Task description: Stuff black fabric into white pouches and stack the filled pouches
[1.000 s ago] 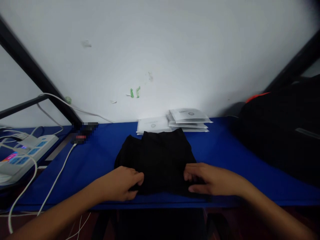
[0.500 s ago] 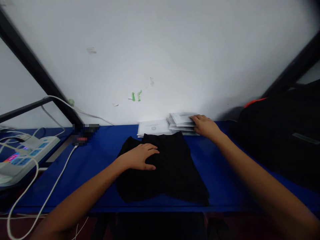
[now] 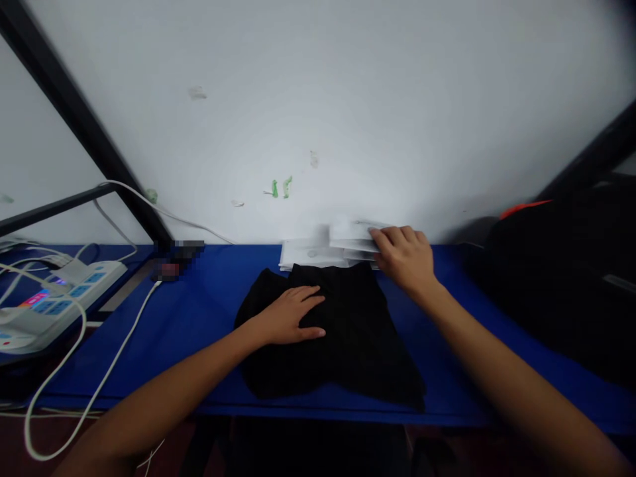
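Observation:
Black shorts [image 3: 342, 338] lie spread on the blue table in front of me. My left hand [image 3: 291, 317] rests flat on them, fingers spread. Behind the shorts, by the wall, my right hand [image 3: 405, 255] pinches the right end of a flat white packet [image 3: 350, 234], which is smeared by motion and raised off the pile. Another white packet [image 3: 301, 254] lies flat to the left of it. More packets are partly hidden under the raised one and behind my fingers.
A white power strip [image 3: 79, 298] with plugs and cables stands at the left. A white cable [image 3: 124, 344] runs to a dark, pixelated object [image 3: 171, 265]. A large black bag-like item [image 3: 561, 285] takes up the right side. Black frame posts [image 3: 69, 112] slant up at both sides.
My right hand has lifted the white packet off the pile and shifted it slightly left. My left hand stays on the shorts. The whole view has shifted a little.

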{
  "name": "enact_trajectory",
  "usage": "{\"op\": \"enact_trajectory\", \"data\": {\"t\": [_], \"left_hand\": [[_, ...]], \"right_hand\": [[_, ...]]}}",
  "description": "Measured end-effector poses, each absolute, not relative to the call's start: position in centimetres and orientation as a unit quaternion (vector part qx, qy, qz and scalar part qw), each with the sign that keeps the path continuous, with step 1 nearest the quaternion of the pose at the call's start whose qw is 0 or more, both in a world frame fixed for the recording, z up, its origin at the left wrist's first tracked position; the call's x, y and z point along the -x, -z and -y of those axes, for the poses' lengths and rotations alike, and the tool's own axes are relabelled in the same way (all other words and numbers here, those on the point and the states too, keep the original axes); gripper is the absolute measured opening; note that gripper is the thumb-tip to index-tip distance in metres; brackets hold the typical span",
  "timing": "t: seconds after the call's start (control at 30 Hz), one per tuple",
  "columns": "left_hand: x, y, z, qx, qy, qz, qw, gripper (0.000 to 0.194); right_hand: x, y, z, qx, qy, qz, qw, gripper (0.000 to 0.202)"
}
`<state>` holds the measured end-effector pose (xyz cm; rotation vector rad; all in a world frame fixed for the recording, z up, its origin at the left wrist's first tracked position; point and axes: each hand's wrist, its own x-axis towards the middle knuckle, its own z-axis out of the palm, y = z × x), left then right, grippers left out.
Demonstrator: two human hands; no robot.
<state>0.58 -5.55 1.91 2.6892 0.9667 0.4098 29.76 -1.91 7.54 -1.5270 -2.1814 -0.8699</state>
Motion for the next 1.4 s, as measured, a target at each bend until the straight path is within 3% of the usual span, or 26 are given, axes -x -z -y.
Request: {"op": "enact_trajectory", "data": {"t": [0.13,0.2,0.3,0.37,0.47,0.63,0.8,1.0,1.2,1.4], "left_hand": [[0.0,-2.6,5.1,-0.842,-0.380,-0.381,0.032,0.089],[0.3,-3.3,5.2,-0.833,-0.430,-0.344,-0.046,0.081],[0.4,-4.1,5.6,-0.887,-0.362,-0.261,-0.118,0.035],[0.2,-4.2,6.0,-0.914,-0.300,-0.236,-0.135,0.019],[0.2,-4.3,6.0,-0.919,-0.272,-0.253,-0.134,0.022],[1.4,-4.7,5.0,-0.879,-0.342,-0.307,-0.124,0.016],[1.9,-5.3,4.5,-0.844,-0.388,-0.327,-0.175,0.011],[-0.1,-5.3,6.7,-0.875,-0.394,-0.230,-0.160,0.019],[-1.5,-4.7,8.7,-0.889,-0.411,-0.131,-0.154,0.015],[-1.1,-5.3,8.1,-0.880,-0.409,-0.158,-0.182,0.009]], "right_hand": [[-25.3,-7.7,5.9,0.469,0.292,0.817,0.165,0.040],[-23.8,-6.8,7.0,0.445,0.274,0.837,0.160,0.038],[-22.7,-5.0,7.6,0.406,0.257,0.865,0.148,0.037],[-22.4,-4.2,7.7,0.381,0.252,0.879,0.139,0.037],[-22.8,-4.0,7.5,0.373,0.237,0.887,0.134,0.035],[-25.0,-5.0,6.8,0.404,0.186,0.888,0.118,0.036],[-26.4,-4.9,6.6,0.348,0.221,0.890,0.196,0.031],[-24.6,-5.3,8.1,0.258,0.274,0.883,0.281,0.025],[-22.8,-5.0,9.2,0.207,0.274,0.891,0.297,0.026],[-22.8,-5.1,9.2,0.189,0.249,0.900,0.304,0.030]]}}
